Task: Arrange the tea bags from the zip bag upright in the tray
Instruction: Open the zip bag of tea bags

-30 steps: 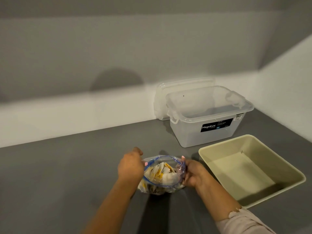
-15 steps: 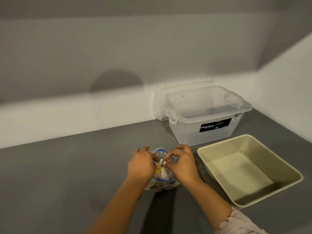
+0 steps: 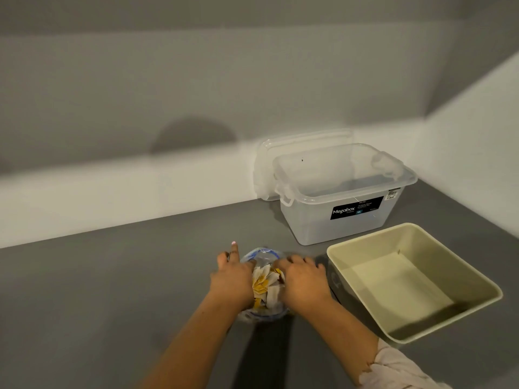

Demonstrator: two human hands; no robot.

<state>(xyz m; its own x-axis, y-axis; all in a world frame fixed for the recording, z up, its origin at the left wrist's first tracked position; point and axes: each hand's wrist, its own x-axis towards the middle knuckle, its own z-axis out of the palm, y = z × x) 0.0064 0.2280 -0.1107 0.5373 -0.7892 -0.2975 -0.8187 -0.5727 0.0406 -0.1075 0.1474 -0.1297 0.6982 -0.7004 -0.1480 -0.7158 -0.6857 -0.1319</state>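
Clear plastic zip bag (image 3: pixel 262 255) sits on my grey table (image 3: pixel 112 290), full of tea bags (image 3: pixel 264 282) (white and yellow). My left hand (image 3: pixel 231 279) and right hand (image 3: pixel 302 282) grip its open mouth. Beside it, the cream tray (image 3: pixel 348 247) holds nothing.

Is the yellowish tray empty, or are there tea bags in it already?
Empty. The tray shows only its bare floor; the tea bags sit in the zip bag between the left hand and right hand.
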